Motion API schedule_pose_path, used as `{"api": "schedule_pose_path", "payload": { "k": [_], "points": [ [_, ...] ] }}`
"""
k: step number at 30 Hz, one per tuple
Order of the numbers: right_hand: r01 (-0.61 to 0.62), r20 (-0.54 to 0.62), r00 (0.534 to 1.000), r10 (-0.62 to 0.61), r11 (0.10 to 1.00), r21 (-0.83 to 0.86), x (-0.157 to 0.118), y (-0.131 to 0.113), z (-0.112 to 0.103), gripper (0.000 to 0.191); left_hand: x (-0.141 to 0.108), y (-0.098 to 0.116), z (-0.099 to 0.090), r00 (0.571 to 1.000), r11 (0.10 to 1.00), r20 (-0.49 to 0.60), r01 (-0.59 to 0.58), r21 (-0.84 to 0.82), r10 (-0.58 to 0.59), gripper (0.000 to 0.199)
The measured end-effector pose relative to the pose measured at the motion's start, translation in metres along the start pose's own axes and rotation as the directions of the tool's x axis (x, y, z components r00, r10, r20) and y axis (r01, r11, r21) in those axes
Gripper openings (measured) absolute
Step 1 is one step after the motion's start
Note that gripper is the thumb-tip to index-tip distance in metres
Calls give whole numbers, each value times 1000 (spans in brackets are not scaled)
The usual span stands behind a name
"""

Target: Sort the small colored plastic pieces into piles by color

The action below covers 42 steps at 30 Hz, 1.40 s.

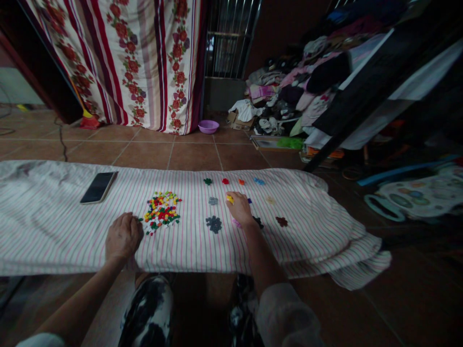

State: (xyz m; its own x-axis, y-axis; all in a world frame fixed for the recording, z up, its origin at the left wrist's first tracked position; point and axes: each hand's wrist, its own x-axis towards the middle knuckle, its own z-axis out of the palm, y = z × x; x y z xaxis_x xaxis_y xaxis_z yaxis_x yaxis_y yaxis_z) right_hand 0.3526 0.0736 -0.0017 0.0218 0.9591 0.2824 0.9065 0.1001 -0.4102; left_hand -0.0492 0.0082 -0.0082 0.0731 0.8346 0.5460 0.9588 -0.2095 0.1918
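My left hand point(124, 236) rests back up on the striped cloth, just left of a mixed pile of small coloured pieces point(162, 210). Its fingers are curled under, and their tips are hidden. A green piece point(140, 220) lies against its right side. My right hand point(240, 208) reaches across the sorted groups, fingertips closed at some small yellow pieces point(230, 198). Pink pieces point(236, 222) and black pieces point(258, 222) are partly covered by that wrist. Left of it lie light grey pieces point(213, 201) and dark grey pieces point(214, 224).
Green point(207, 181), red point(225, 181), orange point(241, 181) and light blue pieces point(259, 181) line the far side. Beige point(270, 200) and brown pieces point(281, 221) lie to the right. A phone point(98, 188) lies at left. Beyond stands a purple basin point(209, 126).
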Motion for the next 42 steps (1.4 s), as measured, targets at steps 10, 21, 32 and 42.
{"api": "schedule_pose_path", "payload": {
  "k": [10, 21, 32, 42],
  "points": [
    [-28, 23, 999, 28, 1000, -12, 1, 1, -1, 23, 0, -2, 1, 999, 995, 20, -49, 85, 47, 19],
    [-36, -16, 999, 36, 999, -22, 0, -1, -1, 27, 2, 2, -1, 999, 999, 21, 45, 2, -45, 18],
    [-42, 27, 999, 42, 999, -6, -1, -6, -9, 16, 4, 6, -8, 1000, 1000, 26, 11, -11, -11, 16],
    [-15, 8, 1000, 15, 1000, -14, -2, -3, -7, 24, 3, 3, -3, 999, 999, 21, 46, -23, -46, 15]
  ]
}}
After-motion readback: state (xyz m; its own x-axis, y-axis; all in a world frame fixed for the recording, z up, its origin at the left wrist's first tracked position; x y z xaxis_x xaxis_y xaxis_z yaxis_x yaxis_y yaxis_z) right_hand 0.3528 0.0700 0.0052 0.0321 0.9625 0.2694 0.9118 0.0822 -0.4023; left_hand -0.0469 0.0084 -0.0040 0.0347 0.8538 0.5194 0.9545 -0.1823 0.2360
